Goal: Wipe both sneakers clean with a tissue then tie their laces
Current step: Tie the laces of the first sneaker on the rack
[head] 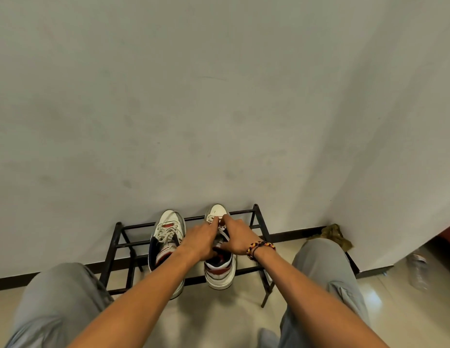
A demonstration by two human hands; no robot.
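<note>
On the black metal shoe rack against the wall, I work both hands over the right sneaker: my left hand and right hand each pinch its white laces near the tongue. The left sneaker sits just beside it on the rack, laces loose. A beaded bracelet circles my right wrist.

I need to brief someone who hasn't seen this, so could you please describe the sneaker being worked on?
Find the black metal rack against the grey wall. Two white sneakers sit on it; it is the right sneaker, with both hands on its laces.
</note>
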